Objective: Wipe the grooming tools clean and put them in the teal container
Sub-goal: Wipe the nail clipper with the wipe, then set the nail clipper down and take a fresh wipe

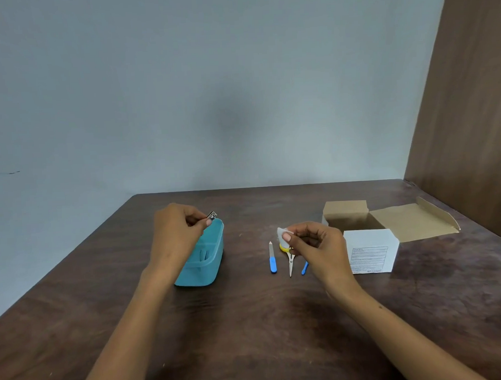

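My left hand (178, 233) pinches a small metal nail clipper (211, 215) above the far end of the teal container (202, 259), which is open and holds a pale tool inside. A small white wipe (282, 233) is pinched in my right hand (315, 244), just above the table. Below that hand lie a nail file with a blue handle (272, 259), small scissors with yellow handles (290, 260) and a blue-handled tool (304, 268), partly hidden by my right hand.
An open white and brown cardboard box (371, 249) stands right of my right hand, its flap (411, 221) spread toward the back right. A brown wooden panel (469, 108) borders the dark wooden table (249, 319) on the right; a grey wall stands behind.
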### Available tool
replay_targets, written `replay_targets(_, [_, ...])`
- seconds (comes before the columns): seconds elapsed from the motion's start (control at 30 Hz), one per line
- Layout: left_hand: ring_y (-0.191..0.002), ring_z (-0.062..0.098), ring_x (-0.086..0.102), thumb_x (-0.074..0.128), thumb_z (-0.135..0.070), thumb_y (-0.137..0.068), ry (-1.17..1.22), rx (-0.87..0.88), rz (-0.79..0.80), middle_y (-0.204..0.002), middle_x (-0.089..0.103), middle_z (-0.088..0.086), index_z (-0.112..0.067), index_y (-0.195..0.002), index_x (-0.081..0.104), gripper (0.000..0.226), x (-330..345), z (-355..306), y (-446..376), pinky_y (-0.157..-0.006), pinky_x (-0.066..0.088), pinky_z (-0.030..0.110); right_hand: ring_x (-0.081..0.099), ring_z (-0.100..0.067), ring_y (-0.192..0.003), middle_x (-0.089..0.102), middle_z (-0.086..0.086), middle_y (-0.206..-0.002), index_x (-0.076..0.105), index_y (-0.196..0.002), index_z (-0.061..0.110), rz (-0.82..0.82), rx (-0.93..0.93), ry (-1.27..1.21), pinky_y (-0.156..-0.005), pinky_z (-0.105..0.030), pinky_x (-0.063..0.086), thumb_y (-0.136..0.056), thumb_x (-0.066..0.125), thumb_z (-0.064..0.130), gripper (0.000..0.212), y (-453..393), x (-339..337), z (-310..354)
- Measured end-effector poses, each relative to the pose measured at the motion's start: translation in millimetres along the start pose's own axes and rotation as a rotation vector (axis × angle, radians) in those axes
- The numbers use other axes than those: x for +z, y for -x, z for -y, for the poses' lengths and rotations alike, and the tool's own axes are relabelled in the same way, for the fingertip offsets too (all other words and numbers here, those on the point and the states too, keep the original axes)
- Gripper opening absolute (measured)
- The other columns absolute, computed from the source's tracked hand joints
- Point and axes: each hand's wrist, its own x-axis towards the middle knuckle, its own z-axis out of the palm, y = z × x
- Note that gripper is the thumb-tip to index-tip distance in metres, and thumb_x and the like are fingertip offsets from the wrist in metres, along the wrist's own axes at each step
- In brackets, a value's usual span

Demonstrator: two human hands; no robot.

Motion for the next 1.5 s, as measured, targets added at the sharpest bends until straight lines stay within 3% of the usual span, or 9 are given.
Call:
replay_targets(0.17, [-0.074,0.017,0.065,0.074,-0.013,-0.080,-0.233,-0.030,0.056,-0.081,0.074,0.009,-0.007,-0.084,0.076,0.008,11.6,9.1,0.6,-0.070,0.054,0.033,0.069,-0.010,-0.066,0.073,0.002,-0.072,0.072,-0.075,0.023,0.007,-0.002,-0.001,-0.060,-0.017,0.054,-0.079,0.073,0.006,0.017,0.9,0.4,-0.4])
replay_targets(0.3, [-0.084,0.023,0.067,0.071,-0.013,-0.082,-0.326,-0.052,0.099,-0.090,0.074,0.013,-0.007,-0.087,0.076,0.009,15.7,11.8,1.4,-0.077,0.056,0.041,0.070,-0.012,-0.068,0.073,-0.001,-0.074,0.072,-0.077,0.019,0.015,-0.001,-0.010,-0.060,-0.017,0.054,-0.079,0.072,0.005,0.014,0.9,0.2,-0.4])
replay_targets(0.43, [-0.086,0.025,0.066,0.070,-0.015,-0.084,-0.399,-0.050,0.158,-0.094,0.073,0.012,-0.006,-0.088,0.075,0.011,18.0,12.0,2.7,-0.077,0.055,0.040,0.070,-0.012,-0.068,0.073,0.001,-0.073,0.071,-0.075,0.023,0.011,-0.007,-0.007,-0.059,-0.017,0.055,-0.079,0.072,0.005,0.019,-0.1,-0.1,0.0])
replay_targets(0.63, [-0.080,0.023,0.065,0.059,-0.014,-0.091,-0.415,-0.004,0.091,-0.092,0.072,0.011,-0.007,-0.093,0.072,0.016,18.1,5.5,5.6,-0.069,0.050,0.033,0.070,-0.011,-0.065,0.072,0.002,-0.072,0.070,-0.075,0.022,-0.003,-0.017,0.027,-0.059,-0.019,0.057,-0.078,0.073,0.005,0.018,-1.5,-0.8,0.4])
replay_targets(0.73, [-0.077,0.024,0.063,0.057,-0.018,-0.093,-0.390,0.098,-0.023,-0.086,0.071,0.009,-0.007,-0.090,0.072,0.019,17.9,-8.2,10.7,-0.065,0.046,0.033,0.070,-0.010,-0.065,0.072,0.000,-0.072,0.071,-0.076,0.018,-0.004,-0.019,0.025,-0.059,-0.018,0.056,-0.079,0.072,0.004,0.014,-2.0,-1.9,1.1])
replay_targets(0.83, [-0.083,0.020,0.065,0.060,-0.017,-0.091,-0.254,0.265,-0.074,-0.091,0.072,0.004,-0.010,-0.093,0.073,0.015,24.4,-23.5,22.3,-0.073,0.049,0.033,0.070,-0.012,-0.063,0.073,-0.001,-0.070,0.072,-0.075,0.016,-0.027,-0.014,0.028,-0.061,-0.021,0.057,-0.079,0.073,0.006,0.011,-3.7,-4.4,1.5])
replay_targets(1.03, [-0.085,0.016,0.063,0.062,-0.012,-0.089,-0.135,0.383,0.147,-0.095,0.071,0.002,-0.013,-0.099,0.073,0.015,56.5,-27.8,44.3,-0.078,0.052,0.034,0.070,-0.020,-0.067,0.073,-0.001,-0.067,0.072,-0.072,0.022,-0.088,0.002,0.015,-0.069,-0.038,0.060,-0.078,0.074,0.009,0.014,-8.8,-11.6,2.0])
replay_targets(1.3, [-0.111,0.016,0.052,0.058,-0.031,-0.092,-0.294,0.428,0.446,-0.123,0.063,0.002,-0.021,-0.122,0.063,0.032,82.2,-20.7,57.1,-0.089,0.042,0.024,0.069,-0.012,-0.061,0.073,0.005,-0.066,0.072,-0.072,0.022,-0.109,0.011,0.013,-0.064,-0.030,0.059,-0.077,0.075,0.012,0.012,-11.1,-15.3,2.0])
replay_targets(1.5, [-0.089,0.013,0.059,0.066,-0.024,-0.087,-0.339,0.330,0.448,-0.098,0.068,0.001,-0.018,-0.100,0.073,0.017,80.9,-21.6,53.3,-0.070,0.038,0.019,0.069,-0.013,-0.062,0.072,0.005,-0.065,0.072,-0.072,0.023,-0.094,0.010,0.032,-0.066,-0.032,0.060,-0.078,0.074,0.011,0.014,-10.9,-14.7,1.4])
